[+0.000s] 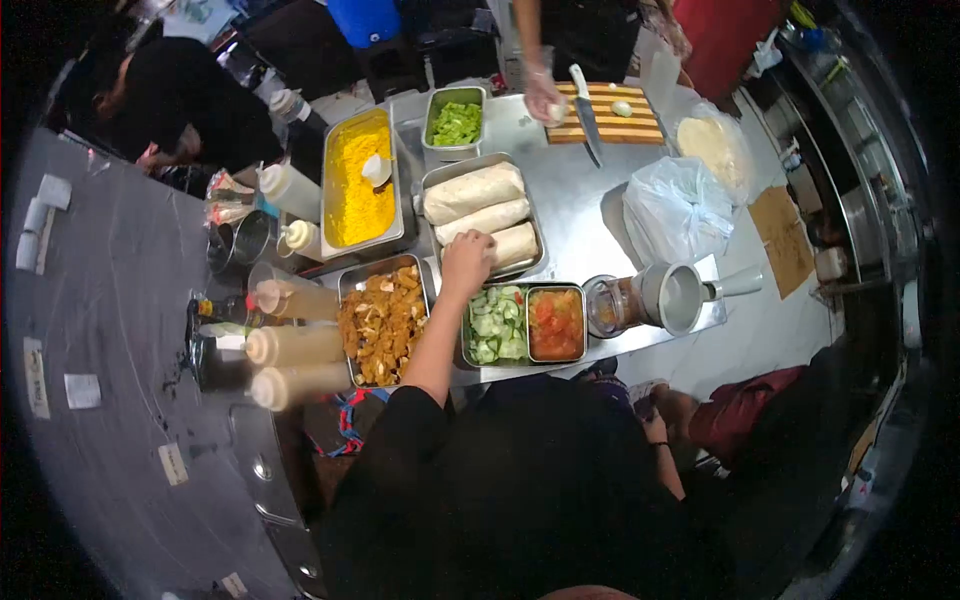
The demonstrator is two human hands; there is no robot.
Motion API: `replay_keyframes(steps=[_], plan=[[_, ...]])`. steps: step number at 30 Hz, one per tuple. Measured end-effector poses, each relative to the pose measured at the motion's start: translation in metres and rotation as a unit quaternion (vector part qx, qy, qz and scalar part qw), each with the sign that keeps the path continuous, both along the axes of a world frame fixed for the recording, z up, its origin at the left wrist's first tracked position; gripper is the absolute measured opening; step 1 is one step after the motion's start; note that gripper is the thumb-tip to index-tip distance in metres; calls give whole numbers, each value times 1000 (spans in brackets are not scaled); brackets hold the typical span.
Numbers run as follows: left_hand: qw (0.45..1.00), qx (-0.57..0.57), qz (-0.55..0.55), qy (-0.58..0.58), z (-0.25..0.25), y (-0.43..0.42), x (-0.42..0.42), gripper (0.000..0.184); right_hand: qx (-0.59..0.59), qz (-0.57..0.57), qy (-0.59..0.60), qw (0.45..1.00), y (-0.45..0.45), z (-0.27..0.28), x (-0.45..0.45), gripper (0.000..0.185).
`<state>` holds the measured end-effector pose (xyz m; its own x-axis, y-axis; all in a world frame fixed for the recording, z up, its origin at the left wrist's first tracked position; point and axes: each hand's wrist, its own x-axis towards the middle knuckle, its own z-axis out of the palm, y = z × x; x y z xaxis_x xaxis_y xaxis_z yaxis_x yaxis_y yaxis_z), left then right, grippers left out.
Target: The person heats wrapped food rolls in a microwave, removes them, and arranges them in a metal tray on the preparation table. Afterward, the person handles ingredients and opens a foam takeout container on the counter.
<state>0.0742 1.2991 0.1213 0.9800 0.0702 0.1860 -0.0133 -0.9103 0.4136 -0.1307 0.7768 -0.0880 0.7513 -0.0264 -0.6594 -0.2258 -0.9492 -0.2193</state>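
Note:
My left hand point(468, 262) reaches over the table with its fingers bent around the left end of the nearest rolled wrap point(515, 246). Two more rolled wraps lie beyond it in the same metal tray point(542, 255), the farthest one point(474, 193) being the largest. Directly below my left forearm sits a pan of browned chopped meat point(383, 325). Right of the forearm are sliced cucumbers point(497, 325) and chopped tomatoes point(556, 323) in metal containers. My right hand does not show.
Yellow rice point(362, 180) and chopped lettuce point(457, 124) stand behind. Squeeze bottles point(295, 345) line the left. A gloved co-worker's hand point(543, 100) is beside a knife point(587, 120) on a cutting board point(640, 128). Plastic bags point(680, 205) and a handled metal pot point(680, 298) stand right.

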Motion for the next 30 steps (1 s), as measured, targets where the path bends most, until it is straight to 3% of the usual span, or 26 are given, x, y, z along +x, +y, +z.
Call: replay_keyframes(steps=[2, 3, 6, 8, 10, 12, 14, 17, 21, 23, 25, 26, 27, 30], plan=[[1000, -19, -9, 13, 2, 5, 2, 25, 85, -122, -15, 989, -5, -3, -5, 50], [999, -39, -8, 22, 3, 8, 3, 24, 28, -53, -87, 994, -2, -6, -14, 45], [998, -49, -18, 21, 2, 12, 5, 23, 86, -122, -70, 986, -5, -5, -14, 41], [999, -40, -26, 18, 3, 13, 6, 22, 57, -108, 3, 993, 5, 9, -10, 40], [998, -64, -11, 27, 4, 11, 6, 20, 56, -133, -17, 989, 12, 16, -11, 44], [996, -88, 6, 35, 5, 10, 6, 19, 55, -149, -53, 986, 6, -15, -24, 53], [997, -73, 10, 6, 2, 9, 4, 17, 44, -155, -60, 985, 10, -8, -23, 42], [999, -28, -11, -14, 0, 11, 1, 15, 39, -158, -34, 986, 15, 3, -18, 42], [996, -92, 7, 3, 8, 6, -1, 16, 54, -201, -18, 978, 28, 43, -3, 42], [988, -151, 43, -11, 15, -2, -11, 16, 122, -148, -71, 979, 31, 60, 4, 47], [987, -149, 18, -53, 8, -4, -16, 16, 96, -149, -125, 976, 27, 51, 10, 50], [985, -156, 10, -67, 10, -9, -20, 16, 16, -84, -299, 950, 19, 25, 3, 47], [981, -191, 15, -38, 22, -17, -26, 15, 58, -96, -333, 936, 15, 30, 13, 39], [975, -210, -13, -65, 30, -37, -39, 14, 130, -181, -368, 903, 44, 103, 60, 27]])
